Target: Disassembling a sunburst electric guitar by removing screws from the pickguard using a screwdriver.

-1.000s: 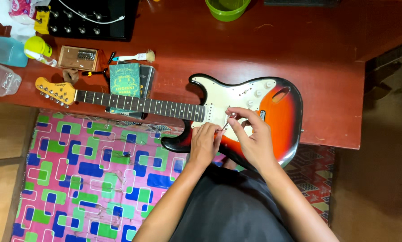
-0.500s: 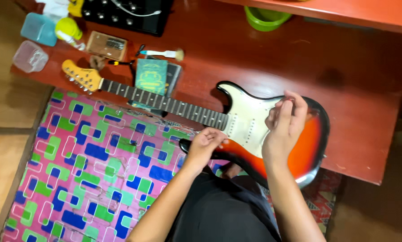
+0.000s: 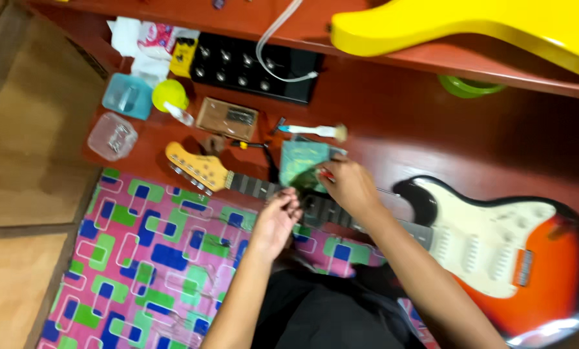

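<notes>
Two bare hands meet over the neck of an electric guitar (image 3: 496, 252) that lies across a red-brown table (image 3: 406, 116), its pale headstock (image 3: 196, 167) left of centre and its sunburst body with white pickguard filling the lower right of the frame.

At the far left, near the table's edge, sit a clear plastic tub (image 3: 112, 134), a pale blue box (image 3: 126, 95) and a yellow bottle cap (image 3: 170, 94). Just right of them lies a small brown case (image 3: 227, 118), and above it a black pedal unit with knobs (image 3: 257, 66) with a pale cable plugged in.

Below, a pink mat with blue and green shapes (image 3: 154, 258) covers the floor in the lower left.

The left hand (image 3: 278, 218) comes up from the bottom centre on a bent forearm, fingers curled together at the lower edge of the neck; whether they pinch anything cannot be told through the blur.

Just right of it, the right hand (image 3: 349, 186) reaches across the neck from the lower right, wrist arched, fingers closed on a small red-tipped thing (image 3: 327, 173) at the edge of a greenish packet (image 3: 304, 163) leaning by the neck. A white-handled brush (image 3: 312, 131) lies above the packet.

Along the top right, a yellow guitar body (image 3: 470, 29) rests on a shelf, with a green bowl (image 3: 467, 86) under it.
</notes>
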